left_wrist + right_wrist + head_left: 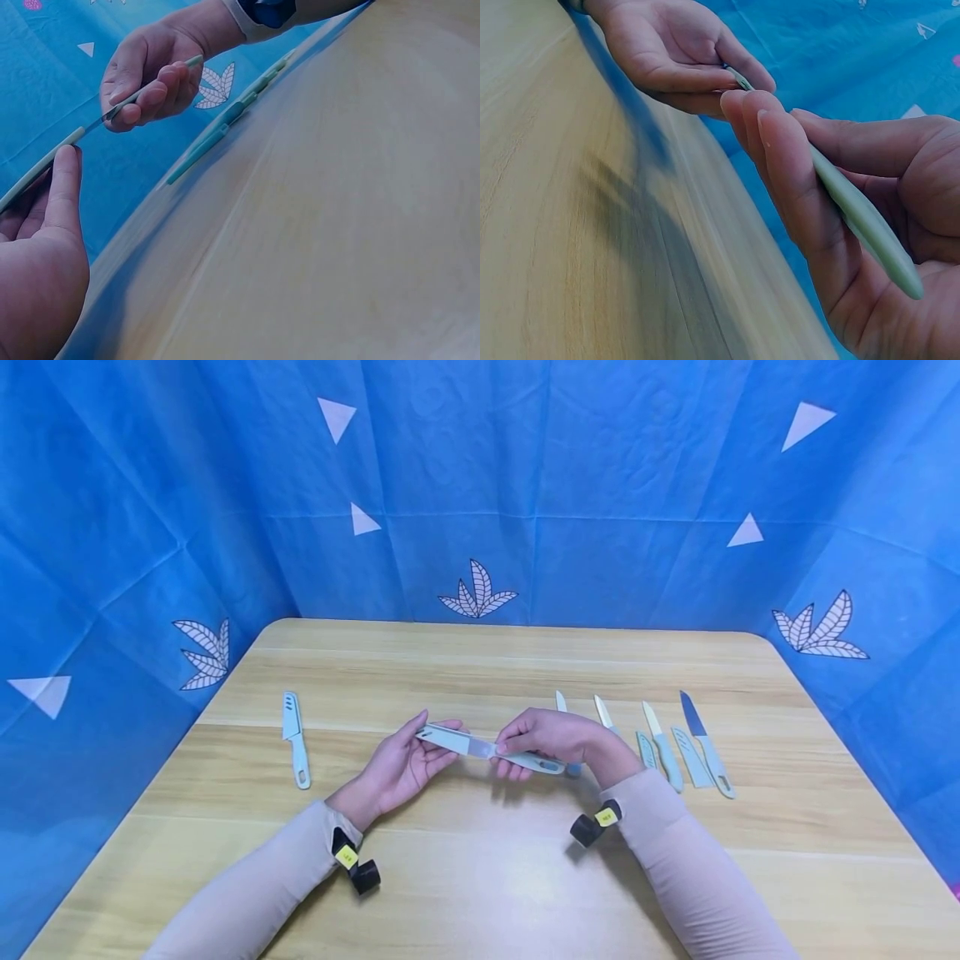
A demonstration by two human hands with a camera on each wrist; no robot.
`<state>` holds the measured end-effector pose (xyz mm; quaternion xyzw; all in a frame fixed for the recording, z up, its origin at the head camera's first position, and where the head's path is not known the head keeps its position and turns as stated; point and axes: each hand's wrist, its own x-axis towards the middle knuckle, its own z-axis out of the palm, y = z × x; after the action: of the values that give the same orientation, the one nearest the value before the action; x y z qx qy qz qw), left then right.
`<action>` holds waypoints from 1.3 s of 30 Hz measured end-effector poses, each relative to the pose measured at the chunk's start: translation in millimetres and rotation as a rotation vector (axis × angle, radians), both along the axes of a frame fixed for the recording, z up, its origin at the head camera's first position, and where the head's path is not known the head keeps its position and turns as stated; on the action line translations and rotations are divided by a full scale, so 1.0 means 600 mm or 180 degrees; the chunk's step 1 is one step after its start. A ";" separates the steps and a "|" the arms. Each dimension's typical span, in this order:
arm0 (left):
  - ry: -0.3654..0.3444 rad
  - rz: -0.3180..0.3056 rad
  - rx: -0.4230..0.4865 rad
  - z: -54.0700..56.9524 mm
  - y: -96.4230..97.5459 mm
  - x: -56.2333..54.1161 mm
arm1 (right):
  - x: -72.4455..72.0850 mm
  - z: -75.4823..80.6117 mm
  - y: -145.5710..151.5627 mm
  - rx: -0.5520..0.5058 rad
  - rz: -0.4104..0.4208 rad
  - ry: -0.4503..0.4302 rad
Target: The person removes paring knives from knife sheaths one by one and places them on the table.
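My left hand (401, 768) holds a pale green knife sheath (444, 737) between thumb and fingers, above the middle of the table. With the thumb and fingers of my right hand (551, 735) I pinch a small knife by its pale green handle (536, 763), close to the blade. A short stretch of blade (482, 747) shows between sheath and handle; the rest is inside the sheath. In the left wrist view, sheath and knife form one line between the hands. The right wrist view shows the handle (877, 232) running back under my palm.
On the left of the wooden table (487, 877) lies a sheathed knife (294, 739). To the right lie several bare knives, including a dark-bladed one (708, 747), with loose sheaths (692, 758) among them. A blue curtain (480, 460) hangs behind the table.
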<state>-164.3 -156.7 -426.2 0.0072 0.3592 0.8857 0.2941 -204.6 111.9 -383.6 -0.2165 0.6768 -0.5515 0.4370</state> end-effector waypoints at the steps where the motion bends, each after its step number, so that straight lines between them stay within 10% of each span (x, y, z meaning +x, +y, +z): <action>1: -0.0001 0.0006 -0.0009 0.000 0.000 0.000 | 0.000 0.000 0.000 -0.0003 0.0000 0.0016; 39: 0.0003 0.0021 0.0114 -0.002 -0.006 -0.006 | 0.001 0.005 0.034 0.0021 0.0036 0.0019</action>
<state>-168.1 -160.0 -427.2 0.0117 0.3434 0.8929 0.2909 -204.3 132.3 -380.3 -0.2205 0.6787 -0.5461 0.4388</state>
